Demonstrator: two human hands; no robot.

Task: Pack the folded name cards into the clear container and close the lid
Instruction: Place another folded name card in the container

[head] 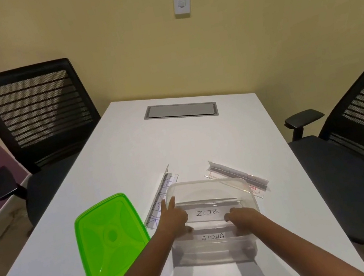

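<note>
The clear container [246,189] stands on the white table, near me. Inside it are two folded name cards, one reading ZEBRA [207,213] and, nearer me, one reading ALPHA [213,237]. My left hand [174,219] and my right hand [241,218] are both inside the container, pinching the two ends of the ZEBRA card. Two more name cards lie on the table outside: one [161,190] just left of the container, another [235,172] behind its right corner. The green lid [111,240] lies flat to the left, apart from the container.
A grey cable hatch [180,110] is set into the table [177,143] further back. Black mesh office chairs stand at the left [35,110] and at the right [357,131]. The yellow wall closes the far end.
</note>
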